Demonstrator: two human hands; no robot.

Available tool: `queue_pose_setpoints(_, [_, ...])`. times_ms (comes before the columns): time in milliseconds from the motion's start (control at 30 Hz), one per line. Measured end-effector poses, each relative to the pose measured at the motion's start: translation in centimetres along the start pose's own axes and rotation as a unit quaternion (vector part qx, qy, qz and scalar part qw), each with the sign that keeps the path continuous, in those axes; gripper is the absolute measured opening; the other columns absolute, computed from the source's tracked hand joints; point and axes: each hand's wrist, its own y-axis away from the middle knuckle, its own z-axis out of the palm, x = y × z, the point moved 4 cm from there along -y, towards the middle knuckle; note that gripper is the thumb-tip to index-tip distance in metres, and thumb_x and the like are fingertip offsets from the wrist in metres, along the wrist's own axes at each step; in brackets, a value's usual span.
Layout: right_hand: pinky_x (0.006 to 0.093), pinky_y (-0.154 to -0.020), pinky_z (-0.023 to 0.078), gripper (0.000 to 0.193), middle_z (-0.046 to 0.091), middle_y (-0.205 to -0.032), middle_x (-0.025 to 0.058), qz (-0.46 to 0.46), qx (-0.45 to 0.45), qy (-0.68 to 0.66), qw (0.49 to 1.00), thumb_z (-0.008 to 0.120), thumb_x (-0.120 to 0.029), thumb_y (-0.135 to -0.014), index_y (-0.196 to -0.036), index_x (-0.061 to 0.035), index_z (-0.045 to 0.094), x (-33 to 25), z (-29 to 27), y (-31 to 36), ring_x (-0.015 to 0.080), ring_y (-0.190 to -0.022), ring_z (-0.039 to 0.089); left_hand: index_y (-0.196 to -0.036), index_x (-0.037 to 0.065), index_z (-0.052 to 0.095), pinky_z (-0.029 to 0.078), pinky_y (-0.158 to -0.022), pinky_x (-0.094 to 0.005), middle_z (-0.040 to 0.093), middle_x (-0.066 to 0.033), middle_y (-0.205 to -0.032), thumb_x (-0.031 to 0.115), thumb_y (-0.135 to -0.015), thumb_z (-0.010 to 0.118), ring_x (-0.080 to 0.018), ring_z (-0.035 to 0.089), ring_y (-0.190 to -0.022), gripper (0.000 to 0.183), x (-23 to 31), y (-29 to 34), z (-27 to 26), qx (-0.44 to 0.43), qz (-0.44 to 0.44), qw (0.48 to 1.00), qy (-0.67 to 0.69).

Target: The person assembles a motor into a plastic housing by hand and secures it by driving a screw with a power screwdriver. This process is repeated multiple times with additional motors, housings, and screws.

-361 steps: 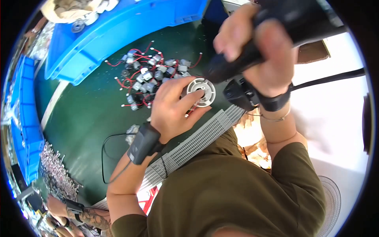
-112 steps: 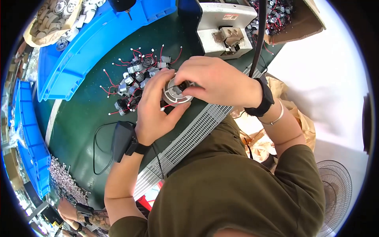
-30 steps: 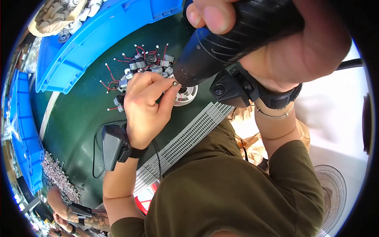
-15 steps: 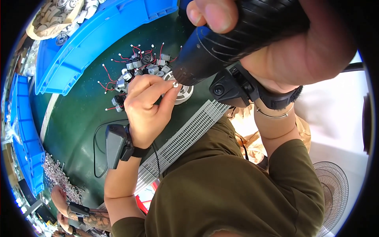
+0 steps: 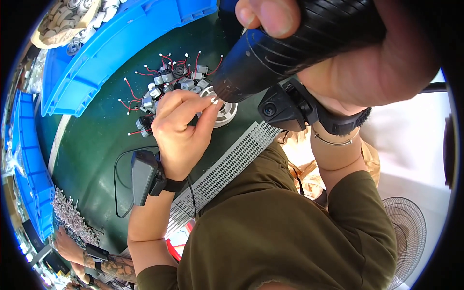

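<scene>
My right hand (image 5: pixel 367 58) grips a thick black power screwdriver (image 5: pixel 290 48) close to the camera, its nose pointing down at a white round fan part (image 5: pixel 226 110) on the green table. My left hand (image 5: pixel 181 130) rests beside that part, with thumb and forefinger pinching a small metal piece (image 5: pixel 213 100) right at the tool's tip. A pile of small grey motors with red wires (image 5: pixel 166 87) lies just behind my left hand. Both wrists carry black strapped devices.
Blue plastic bins (image 5: pixel 121 43) line the far and left table edges. A white perforated strip (image 5: pixel 227 169) runs along the near table edge. Another person's forearm (image 5: pixel 92 256) works at lower left by a heap of metal pins (image 5: pixel 72 222). A fan grille (image 5: pixel 403 232) stands lower right.
The screwdriver has come closer and fills more of the view. My left hand stays at the fan part, fingers still pinched at the tool's tip.
</scene>
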Motion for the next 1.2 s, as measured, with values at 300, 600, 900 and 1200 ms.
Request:
queue_pose_setpoints(300, [0.0264, -0.052, 0.047, 0.029, 0.058, -0.069, 0.0103, 0.014, -0.003, -0.013, 1.0, 0.061, -0.017, -0.087, -0.101, 0.0076, 0.053, 0.5, 0.3, -0.2, 0.0166, -0.052, 0.056, -0.076, 0.004, 0.068, 0.043, -0.061, -0.029, 0.06, -0.0058, -0.071, 0.001, -0.068, 0.075, -0.0195, 0.056, -0.064, 0.011, -0.1, 0.1, 0.2, 0.01, -0.023, 1.0, 0.016])
queue_pose_setpoints(600, [0.0262, -0.051, 0.047, 0.029, 0.058, -0.07, 0.0103, 0.03, -0.001, -0.021, 0.999, 0.062, -0.017, -0.086, -0.101, 0.0073, 0.053, 1.1, -0.1, -0.6, 0.0163, -0.052, 0.056, -0.096, 0.002, 0.064, 0.047, -0.067, -0.0349, 0.059, -0.0115, -0.094, 0.011, -0.059, 0.082, -0.0264, 0.057, -0.079, 0.042, 0.6, -0.9, -0.7, -0.071, -0.03, 0.995, -0.065])
queue_pose_setpoints(900, [0.0251, -0.048, 0.046, 0.029, 0.058, -0.067, 0.0081, 0.018, 0.036, -0.018, 0.999, 0.071, -0.008, -0.078, -0.098, 0.005, 0.055, 2.2, -0.2, -0.4, 0.0143, -0.051, 0.056, -0.091, 0.008, 0.068, 0.045, -0.073, -0.0389, 0.059, -0.0097, -0.101, 0.022, -0.058, 0.082, -0.0284, 0.056, -0.086, 0.039, -0.4, 0.8, -0.4, -0.099, 0.16, 0.973, -0.133])
queue_pose_setpoints(1200, [0.0254, -0.048, 0.046, 0.031, 0.058, -0.066, 0.0083, 0.016, 0.037, -0.03, 0.999, 0.073, -0.01, -0.077, -0.099, 0.0043, 0.055, 2.7, -0.3, -0.3, 0.0152, -0.05, 0.056, -0.089, 0.008, 0.068, 0.046, -0.075, -0.0394, 0.06, -0.0122, -0.105, 0.018, -0.061, 0.08, -0.0289, 0.058, -0.087, 0.032, -0.8, 1.1, 0.2, -0.091, 0.166, 0.974, -0.125])
